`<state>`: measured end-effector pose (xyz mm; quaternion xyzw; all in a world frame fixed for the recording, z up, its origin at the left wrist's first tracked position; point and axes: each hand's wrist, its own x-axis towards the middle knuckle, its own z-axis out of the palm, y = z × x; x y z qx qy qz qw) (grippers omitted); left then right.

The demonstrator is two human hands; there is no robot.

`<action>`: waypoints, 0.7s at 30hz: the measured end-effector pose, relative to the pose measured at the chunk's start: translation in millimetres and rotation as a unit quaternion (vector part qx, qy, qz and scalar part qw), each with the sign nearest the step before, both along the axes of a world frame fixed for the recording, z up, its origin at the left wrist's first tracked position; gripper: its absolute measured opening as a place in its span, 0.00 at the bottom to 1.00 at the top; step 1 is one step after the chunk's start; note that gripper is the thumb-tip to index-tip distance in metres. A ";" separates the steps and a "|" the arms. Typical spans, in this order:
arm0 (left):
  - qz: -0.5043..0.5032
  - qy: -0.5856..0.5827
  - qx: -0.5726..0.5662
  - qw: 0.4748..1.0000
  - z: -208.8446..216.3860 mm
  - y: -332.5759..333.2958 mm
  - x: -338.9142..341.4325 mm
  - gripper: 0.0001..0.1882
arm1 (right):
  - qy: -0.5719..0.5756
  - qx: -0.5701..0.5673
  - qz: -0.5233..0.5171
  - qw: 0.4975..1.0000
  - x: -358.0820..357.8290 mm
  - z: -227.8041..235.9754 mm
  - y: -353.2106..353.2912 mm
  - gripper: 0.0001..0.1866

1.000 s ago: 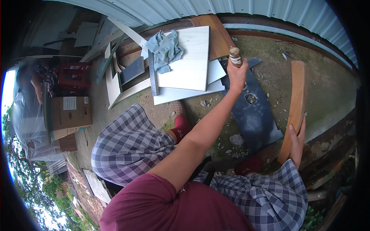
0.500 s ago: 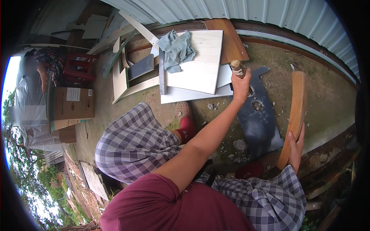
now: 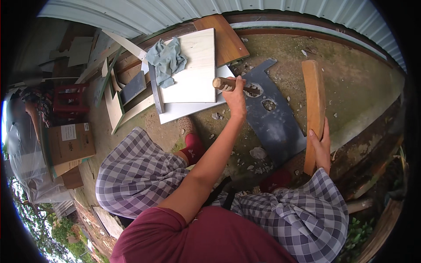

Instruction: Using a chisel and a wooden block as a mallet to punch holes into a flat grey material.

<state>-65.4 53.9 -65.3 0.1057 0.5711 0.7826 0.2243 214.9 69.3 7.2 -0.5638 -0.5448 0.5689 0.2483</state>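
My left hand is closed around the wooden handle of a chisel. Its dark shaft slants right, over one of the two rough-edged holes in a dark grey board. Whether the tip touches the board I cannot tell. On the right, my right hand grips the lower part of a thick, slightly curved wooden bar, which rises upright and apart from the chisel. Pale broken chips lie on the ground along the board's left edge.
White and pale boards lie left of the dark board, with a grey-green cloth on top. A brown plank leans by the corrugated wall. Farther left are wooden frame pieces, a cardboard box and a red chair beside another person.
The view has swung, so the scene sits farther left. The chisel handle has tipped left, baring its shaft over the hole. My right hand still holds the bar.
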 end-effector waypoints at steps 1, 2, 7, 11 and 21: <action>-0.016 -0.019 0.000 1.000 -1.4 -0.1 -4.2 0.10 | 0.007 -0.003 0.000 1.000 0.9 -0.5 -0.3 0.39; -0.023 -0.022 0.017 0.999 -2.8 0.7 -5.8 0.11 | 0.041 -0.013 0.001 0.999 2.0 -1.0 -0.4 0.39; -0.082 0.013 0.023 0.996 3.4 3.2 -12.1 0.15 | 0.007 0.015 0.000 1.000 7.2 -0.3 -0.6 0.39; -0.077 0.060 -0.005 0.995 17.5 6.3 -14.0 0.14 | 0.013 0.016 -0.015 1.000 9.9 0.6 -0.6 0.39; -0.042 0.073 -0.003 0.996 11.2 17.2 -3.1 0.15 | 0.013 0.010 -0.021 1.000 13.6 -3.3 -1.0 0.39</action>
